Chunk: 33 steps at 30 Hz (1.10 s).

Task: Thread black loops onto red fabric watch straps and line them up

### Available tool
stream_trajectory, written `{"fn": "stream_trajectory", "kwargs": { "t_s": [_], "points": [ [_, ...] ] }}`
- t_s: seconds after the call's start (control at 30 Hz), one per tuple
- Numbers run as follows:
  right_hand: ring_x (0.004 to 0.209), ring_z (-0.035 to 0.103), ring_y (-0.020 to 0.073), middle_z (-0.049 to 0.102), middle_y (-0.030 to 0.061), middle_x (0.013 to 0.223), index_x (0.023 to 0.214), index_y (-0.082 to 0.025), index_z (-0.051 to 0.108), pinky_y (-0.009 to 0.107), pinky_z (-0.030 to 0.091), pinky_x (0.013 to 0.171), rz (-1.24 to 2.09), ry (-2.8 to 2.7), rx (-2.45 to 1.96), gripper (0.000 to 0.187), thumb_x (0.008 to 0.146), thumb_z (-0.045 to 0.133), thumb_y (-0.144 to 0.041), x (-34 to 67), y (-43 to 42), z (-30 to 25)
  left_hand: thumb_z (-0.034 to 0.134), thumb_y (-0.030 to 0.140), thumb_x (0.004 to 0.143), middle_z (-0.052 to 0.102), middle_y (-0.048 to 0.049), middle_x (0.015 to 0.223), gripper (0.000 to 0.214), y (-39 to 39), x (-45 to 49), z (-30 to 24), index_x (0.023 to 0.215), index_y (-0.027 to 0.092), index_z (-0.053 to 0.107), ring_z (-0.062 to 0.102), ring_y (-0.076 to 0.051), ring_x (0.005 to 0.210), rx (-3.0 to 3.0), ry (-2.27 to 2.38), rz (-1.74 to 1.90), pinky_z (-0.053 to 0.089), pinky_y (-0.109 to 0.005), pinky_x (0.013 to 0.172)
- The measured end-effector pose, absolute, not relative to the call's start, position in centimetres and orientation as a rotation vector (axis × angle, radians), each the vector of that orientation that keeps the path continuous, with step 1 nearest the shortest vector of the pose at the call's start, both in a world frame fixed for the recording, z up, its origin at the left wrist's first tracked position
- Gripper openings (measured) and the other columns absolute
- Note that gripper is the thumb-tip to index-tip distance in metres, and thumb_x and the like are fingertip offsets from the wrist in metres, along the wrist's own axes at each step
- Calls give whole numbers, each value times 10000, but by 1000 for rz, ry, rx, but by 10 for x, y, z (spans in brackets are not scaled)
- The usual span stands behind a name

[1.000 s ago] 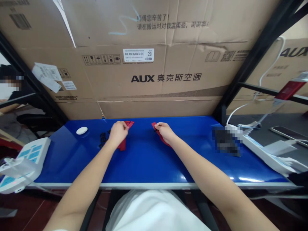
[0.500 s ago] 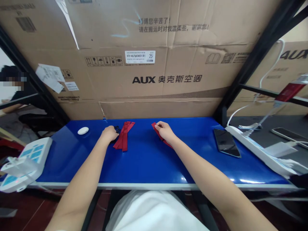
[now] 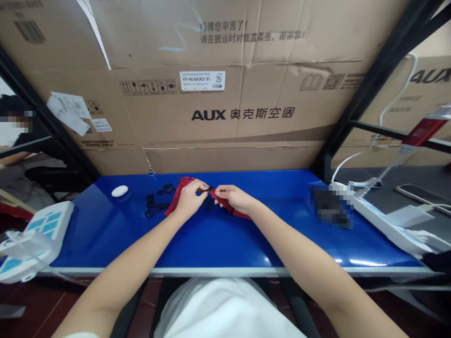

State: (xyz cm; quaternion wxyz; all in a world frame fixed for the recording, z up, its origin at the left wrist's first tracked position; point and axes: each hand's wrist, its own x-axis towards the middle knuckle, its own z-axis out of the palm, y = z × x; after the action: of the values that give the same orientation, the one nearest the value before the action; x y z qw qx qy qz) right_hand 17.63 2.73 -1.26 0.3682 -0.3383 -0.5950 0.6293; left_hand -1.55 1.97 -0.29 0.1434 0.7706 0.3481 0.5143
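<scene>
My left hand (image 3: pixel 190 198) pinches a small black buckle (image 3: pixel 210 189) between thumb and fingertips. Closed on a red webbing strap (image 3: pixel 240 215), my right hand (image 3: pixel 237 199) brings the strap's end up against the buckle. Whether the strap passes through the buckle is too small to tell. Partly behind my left hand lies a pile of red straps (image 3: pixel 175 201). Several loose black buckles (image 3: pixel 151 205) are spread on the blue table to the left of that pile.
A white oval object (image 3: pixel 120 191) rests at the table's left. White power strips stand at the left (image 3: pixel 56 225) and right (image 3: pixel 384 220) edges. A blurred-out dark object (image 3: pixel 331 206) lies at right. A large cardboard box (image 3: pixel 225 141) walls the back; a person (image 3: pixel 21 126) sits far left.
My left hand has moved right from the loose buckles, carrying a black buckle. My right hand has shifted slightly left with the red strap, and both hands now meet.
</scene>
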Motion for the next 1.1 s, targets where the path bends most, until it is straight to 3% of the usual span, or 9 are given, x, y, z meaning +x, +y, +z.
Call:
{"fn": "stream_trajectory", "kwargs": {
  "t_s": [0.53,0.8,1.0,1.1],
  "points": [
    [480,350,83,527,-20,601,735,-191,504,237,189,495,1911,-1254,-685,215,704,700,-273,173,19,0,611,149,812,673,-36,855,109,11,-9,-1,724,202,575,641,-173,838,2374,1046,1622,504,-323,794],
    [571,443,144,534,1,659,759,-202,530,269,291,522,1884,-988,-682,175,599,588,-162,169,21,0,612,142,820,666,-33,875,103,9,-7,-5,739,204,628,642,-163,835,2446,1018,1510,503,-301,803],
    [633,466,124,557,-12,683,677,-192,563,263,358,629,1638,-1154,-642,155,630,695,-258,166,22,1,595,181,854,672,-35,879,106,6,-6,-3,805,216,682,649,-156,824,2486,1007,1466,507,-281,808],
    [688,502,138,598,9,732,649,-187,585,266,372,647,1575,-1180,-678,115,612,666,-259,172,26,2,558,225,890,674,-44,882,151,8,-9,-2,810,217,687,652,-155,824,2538,1031,1378,512,-275,800]
  ]
}}
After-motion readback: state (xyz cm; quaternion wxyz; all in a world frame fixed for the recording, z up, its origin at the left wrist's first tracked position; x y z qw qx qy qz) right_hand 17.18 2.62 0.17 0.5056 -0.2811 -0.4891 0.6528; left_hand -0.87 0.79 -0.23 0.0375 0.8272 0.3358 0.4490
